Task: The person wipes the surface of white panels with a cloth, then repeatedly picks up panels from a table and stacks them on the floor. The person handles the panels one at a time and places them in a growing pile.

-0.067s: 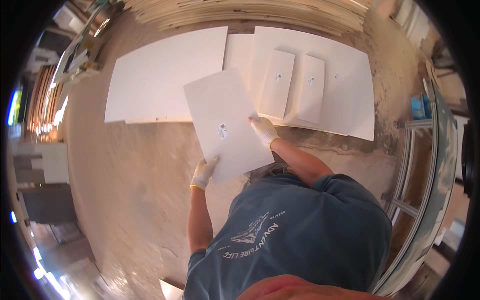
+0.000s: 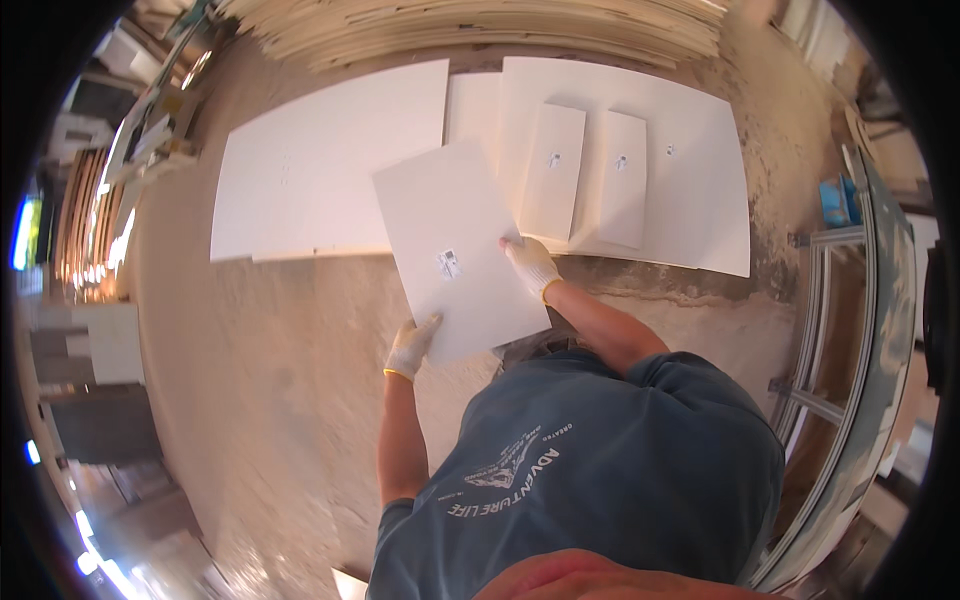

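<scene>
Between my hands I hold a white rectangular panel, tilted, with a small printed label near its middle. My left hand, in a white work glove with a yellow cuff, grips its lower left edge, thumb on top. On the right edge, my right hand in a matching glove clasps it the same way. The fingers underneath are hidden by the panel. Beyond it lie a large white board at the left and another large white board at the right. Two narrow white panels, each labelled, rest on the right board.
Long stacked boards run along the far side. A metal frame stands at the right, with a blue item by its far end. Dark panels and wooden strips line the left. The floor is bare concrete.
The view has shifted very slightly. My grip and the panel's tilt look the same.
</scene>
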Tool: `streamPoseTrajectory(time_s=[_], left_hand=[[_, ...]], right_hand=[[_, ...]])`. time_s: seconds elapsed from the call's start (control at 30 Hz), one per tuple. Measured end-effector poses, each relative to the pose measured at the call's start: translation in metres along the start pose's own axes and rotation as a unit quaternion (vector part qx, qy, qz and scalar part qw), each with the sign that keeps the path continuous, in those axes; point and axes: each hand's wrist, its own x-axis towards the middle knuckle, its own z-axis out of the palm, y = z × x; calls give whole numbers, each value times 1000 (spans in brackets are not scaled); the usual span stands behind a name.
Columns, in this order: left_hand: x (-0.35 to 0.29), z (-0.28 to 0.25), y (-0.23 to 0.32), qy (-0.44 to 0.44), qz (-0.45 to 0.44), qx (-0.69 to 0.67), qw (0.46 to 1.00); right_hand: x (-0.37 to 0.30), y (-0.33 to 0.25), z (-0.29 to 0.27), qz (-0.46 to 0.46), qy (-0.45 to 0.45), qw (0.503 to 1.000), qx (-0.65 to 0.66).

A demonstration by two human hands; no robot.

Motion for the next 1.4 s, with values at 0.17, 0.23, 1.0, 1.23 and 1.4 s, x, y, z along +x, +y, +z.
streamPoseTrajectory(time_s=[0.17,0.23,1.0,1.23,1.4], left_hand=[[99,4,45,160,-21,-42,986],[128,6,61,279,-18,164,946],[331,-265,77,352,-34,156,922],[373,-294,82,325,-54,200,923],[388,-316,86,274,-60,231,932]], right_hand=[[60,3,28,-66,121,989,49],[82,-10,43,-9,124,992,29],[254,-55,-14,204,175,890,-368],[317,-140,73,182,186,891,-372],[330,-152,93,175,158,903,-359]])
